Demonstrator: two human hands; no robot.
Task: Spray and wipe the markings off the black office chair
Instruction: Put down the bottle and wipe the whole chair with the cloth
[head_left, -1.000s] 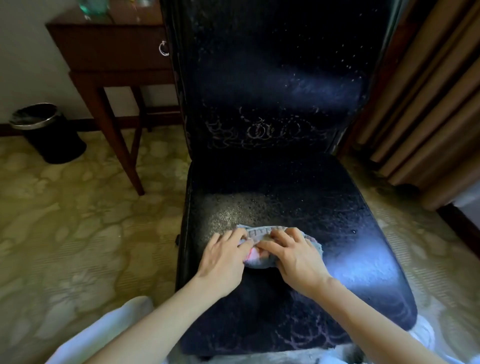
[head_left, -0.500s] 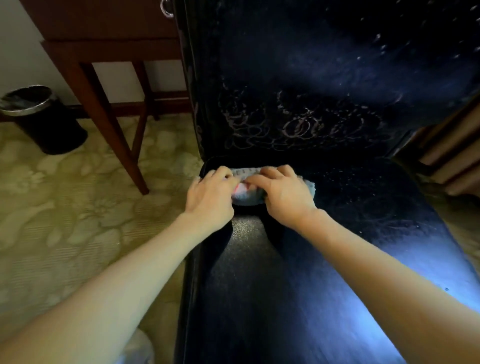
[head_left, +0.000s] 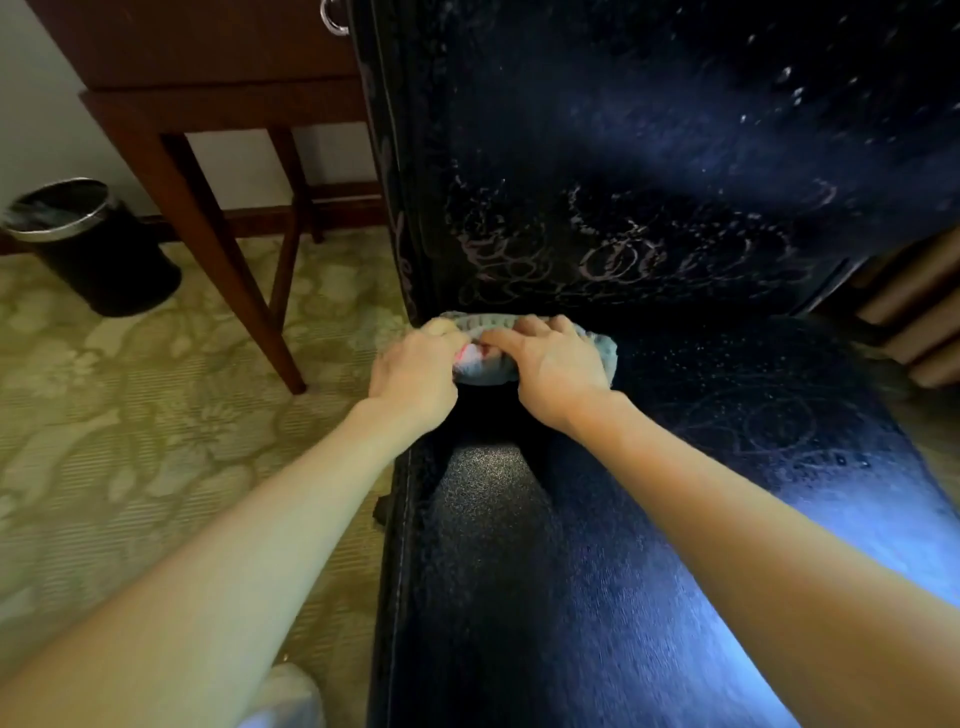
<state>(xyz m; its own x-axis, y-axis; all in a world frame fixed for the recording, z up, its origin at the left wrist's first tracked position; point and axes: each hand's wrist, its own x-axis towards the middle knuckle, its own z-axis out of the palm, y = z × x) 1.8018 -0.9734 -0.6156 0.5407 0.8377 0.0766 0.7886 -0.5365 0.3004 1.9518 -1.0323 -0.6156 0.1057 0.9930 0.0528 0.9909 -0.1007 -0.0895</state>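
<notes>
A person's left hand and right hand bear down on a crumpled grey-blue cloth at the rear left corner of the black textured office chair seat, against the backrest. Both hands' fingers curl over the cloth, gripping it. Pale looping scribbled markings cover the lower backrest just above.

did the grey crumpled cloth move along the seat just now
Yes. The grey crumpled cloth, held by the left hand and right hand, slid rearward from mid-seat to the foot of the black chair backrest.
</notes>
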